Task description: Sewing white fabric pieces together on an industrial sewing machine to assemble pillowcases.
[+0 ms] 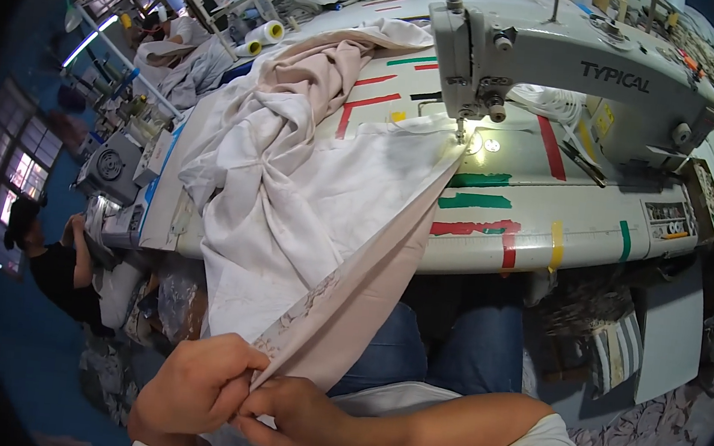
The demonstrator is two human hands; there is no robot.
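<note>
A large white cloth with a pale pink side (299, 200) runs from the sewing machine (553, 61) down toward me over the table's front edge. One corner of it lies at the lit presser foot (461, 136). Along its folded edge shows a narrow patterned strip (301, 308). My left hand (202, 384) is closed on the near end of that edge, with thumb and finger pinching it. Pressed against it, my right hand (291, 414) also pinches the cloth, its forearm crossing in front of me. The cloth between the hands and the machine is stretched fairly straight.
Coloured tape strips mark the machine table (578, 244). Right of the needle lie dark thread snips (583, 164) and a coil of white cord (549, 102). A small parts tray (671, 221) sits at the right. Yellow-ended thread cones (265, 34) stand behind. A co-worker (65, 268) is at the left.
</note>
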